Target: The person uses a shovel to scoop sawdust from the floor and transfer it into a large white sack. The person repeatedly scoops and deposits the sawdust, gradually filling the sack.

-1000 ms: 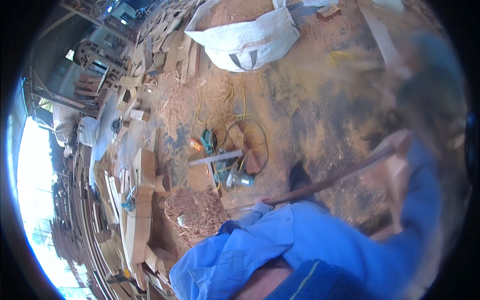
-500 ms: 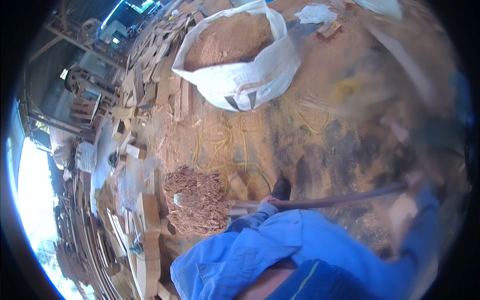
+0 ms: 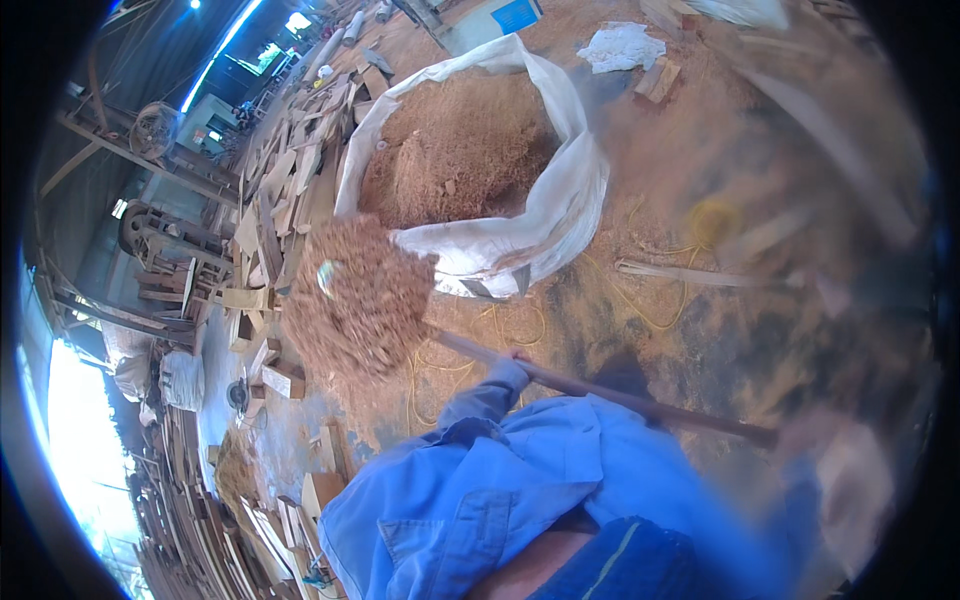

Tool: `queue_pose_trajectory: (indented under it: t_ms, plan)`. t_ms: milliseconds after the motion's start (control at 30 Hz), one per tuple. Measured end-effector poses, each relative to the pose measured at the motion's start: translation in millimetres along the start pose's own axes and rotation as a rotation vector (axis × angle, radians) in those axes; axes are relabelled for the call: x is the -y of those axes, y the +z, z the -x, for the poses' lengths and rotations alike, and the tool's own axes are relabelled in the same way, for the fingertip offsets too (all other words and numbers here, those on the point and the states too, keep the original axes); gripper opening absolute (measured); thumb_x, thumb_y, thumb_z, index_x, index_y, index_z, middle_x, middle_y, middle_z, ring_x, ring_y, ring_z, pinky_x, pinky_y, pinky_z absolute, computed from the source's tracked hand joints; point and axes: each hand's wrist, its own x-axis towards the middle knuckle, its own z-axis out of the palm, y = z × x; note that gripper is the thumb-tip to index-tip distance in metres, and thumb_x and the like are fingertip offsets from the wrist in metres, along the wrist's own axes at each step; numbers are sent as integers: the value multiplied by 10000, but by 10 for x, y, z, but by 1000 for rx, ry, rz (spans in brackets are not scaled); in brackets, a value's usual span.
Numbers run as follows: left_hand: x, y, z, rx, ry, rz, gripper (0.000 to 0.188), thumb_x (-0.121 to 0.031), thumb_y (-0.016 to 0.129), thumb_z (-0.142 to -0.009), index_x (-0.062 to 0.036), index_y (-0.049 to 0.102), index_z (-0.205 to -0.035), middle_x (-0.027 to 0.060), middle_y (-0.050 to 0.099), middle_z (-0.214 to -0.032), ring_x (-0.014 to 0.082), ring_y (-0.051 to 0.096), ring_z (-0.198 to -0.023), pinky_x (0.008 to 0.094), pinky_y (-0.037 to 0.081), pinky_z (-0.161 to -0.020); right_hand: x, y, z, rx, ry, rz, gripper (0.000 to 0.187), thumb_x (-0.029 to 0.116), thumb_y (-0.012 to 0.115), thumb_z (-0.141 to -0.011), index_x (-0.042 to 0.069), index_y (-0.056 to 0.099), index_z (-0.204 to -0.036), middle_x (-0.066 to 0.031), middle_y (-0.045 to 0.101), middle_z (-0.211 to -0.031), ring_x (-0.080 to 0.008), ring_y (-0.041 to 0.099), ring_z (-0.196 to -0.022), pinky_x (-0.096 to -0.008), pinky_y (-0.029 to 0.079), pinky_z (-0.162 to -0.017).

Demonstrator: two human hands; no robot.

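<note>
A long wooden-handled shovel (image 3: pixel 640 402) slants across in front of me. My left hand (image 3: pixel 516 364) is closed around the shaft near its loaded end. My right hand (image 3: pixel 802 432), smeared by motion, grips the far end of the handle at the right. A heaped load of wood shavings (image 3: pixel 360 305) covers the shovel's blade, hiding it; a small pale round piece lies on top. This load is beside the near left rim of a big white woven sack (image 3: pixel 570 215), which stands upright, filled with sawdust (image 3: pixel 465 145).
Scrap wood (image 3: pixel 285 180) is piled left of the sack, with stacked boards (image 3: pixel 190 480) lower down. A yellow cord (image 3: pixel 655 325) loops over the dusty floor beside a thin wooden strip (image 3: pixel 700 277). A white crumpled sheet (image 3: pixel 622 48) and a wood block (image 3: pixel 657 80) lie beyond.
The loaded shovel end has risen away from me, up and left toward the sack's rim. My left hand moved forward with it, while my right hand dropped lower.
</note>
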Motion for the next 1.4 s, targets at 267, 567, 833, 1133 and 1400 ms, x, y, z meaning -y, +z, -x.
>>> queue_pose_trajectory:
  t_ms: [267, 567, 833, 1133, 1400]
  plan:
    - [-1421, 2012, -478, 4, 235, -287, 170, -177, 548, -772, -43, 485, -687, 106, 509, -617, 247, 506, -536, 370, 454, -506, 416, -542, -1713, 417, 215, -130, 304, 200, 674, -568, 131, 611, -857, -143, 618, -759, -324, 598, -742, -421, 471, -678]
    - [-2709, 3886, -1006, 48, 150, -117, 160, -134, 661, -723, -63, 525, -674, 64, 531, -603, 221, 554, -566, 344, 508, -553, 834, -352, -3909, 474, 178, -338, 308, 196, 643, -574, 152, 623, -878, -141, 619, -770, -345, 584, -768, -411, 476, -702]
    - [-3182, 3669, -711, -66, 344, -32, 144, -130, 613, -774, -64, 509, -699, 46, 511, -604, 191, 543, -561, 329, 493, -596, 1013, 352, -4888, 701, 113, -420, 331, 194, 621, -579, 184, 626, -910, -129, 625, -832, -331, 585, -826, -407, 473, -733]
    - [-2260, 2398, -419, -400, 241, 323, 162, -198, 619, -751, -104, 488, -741, 67, 547, -595, 221, 558, -567, 401, 489, -534, 616, 223, -5878, 641, -291, -51, 274, 204, 622, -599, 178, 624, -871, -113, 625, -825, -310, 591, -815, -389, 471, -718]
    - [-441, 1467, -151, -497, 21, 729, 121, -154, 581, -757, -99, 480, -792, 83, 548, -665, 245, 561, -605, 416, 488, -566, 897, -615, -6836, 505, -603, 365, 259, 147, 612, -601, 175, 599, -858, -87, 627, -839, -284, 578, -864, -385, 422, -786]
